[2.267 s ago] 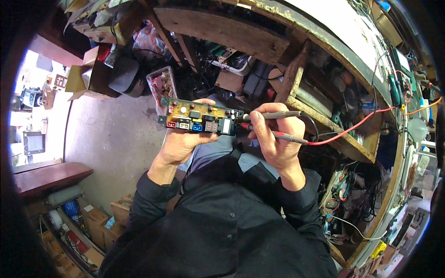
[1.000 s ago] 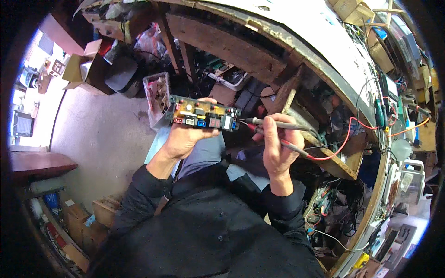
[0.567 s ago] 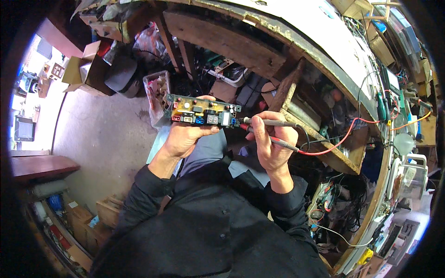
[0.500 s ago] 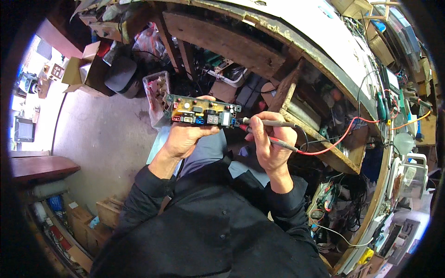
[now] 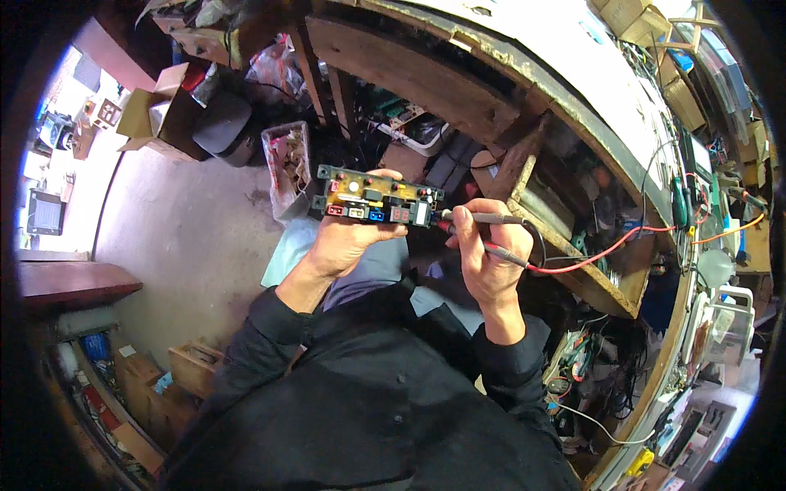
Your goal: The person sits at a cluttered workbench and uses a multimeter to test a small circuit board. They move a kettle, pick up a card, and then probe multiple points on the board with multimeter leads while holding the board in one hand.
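White glare covers the counter (image 5: 565, 41), which curves over the upper right, well apart from our work. Grey floor (image 5: 180, 196) spreads to the left, with a clear bin (image 5: 288, 211) of scraps just beyond our hands.

Above our lap hangs the circuit board (image 5: 372, 198), held in the air with its component side up. Our left hand (image 5: 344, 244) is clamped on it, thumb along the near edge and fingertips showing past the far one. Nothing else seems to bear its weight, so a loosened grip could tip or drop it.

Our right hand (image 5: 491, 254) is closed on two probes together, the grey probe (image 5: 483, 218) above and the red-and-grey probe (image 5: 503, 254) below. One hand steering both makes a slip likely, we judge; the tips could slide and bridge neighbouring contacts. From the lower probe a red lead (image 5: 589, 260) runs off toward the counter, and a snag there could tug its point aside.

Smallest of all, the probe tips meet or nearly meet the board's right end, beside the display (image 5: 399, 214); we cannot tell whether they touch.
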### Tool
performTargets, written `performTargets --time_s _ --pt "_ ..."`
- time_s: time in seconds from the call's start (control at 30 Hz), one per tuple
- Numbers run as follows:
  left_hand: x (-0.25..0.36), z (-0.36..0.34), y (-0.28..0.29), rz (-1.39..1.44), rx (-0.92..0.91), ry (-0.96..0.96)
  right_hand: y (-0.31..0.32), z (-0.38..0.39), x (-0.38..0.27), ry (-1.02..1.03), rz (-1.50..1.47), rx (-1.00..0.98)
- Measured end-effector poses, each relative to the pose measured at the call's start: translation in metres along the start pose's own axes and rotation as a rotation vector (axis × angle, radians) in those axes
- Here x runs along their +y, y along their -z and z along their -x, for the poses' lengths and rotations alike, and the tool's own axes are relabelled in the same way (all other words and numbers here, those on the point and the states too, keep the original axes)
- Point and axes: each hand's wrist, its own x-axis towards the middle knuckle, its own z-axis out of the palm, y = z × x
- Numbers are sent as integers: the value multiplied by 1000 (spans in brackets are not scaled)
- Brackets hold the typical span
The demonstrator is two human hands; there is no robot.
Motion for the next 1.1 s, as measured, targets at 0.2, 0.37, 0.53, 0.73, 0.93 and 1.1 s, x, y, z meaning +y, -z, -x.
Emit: performTargets --time_s 0.2,0.37,0.53,0.73,0.93,1.1 --pt "-5 2 2 -89 55 14 -9 -3 6 181 118 64" --pt "-2 -7 -9 31 45 22 -6 -6 15 137 -10 96" --pt "-1 -12 -11 39 32 40 -2 -7 19 132 -26 82" --pt "2 -7 -11 39 60 -4 -6 -13 12 203 7 103" --pt "-8 -16 -9 -127 -36 -73 5 -5 9 -39 151 33" --pt "1 -12 -12 49 -53 26 5 -6 3 -65 -30 24"
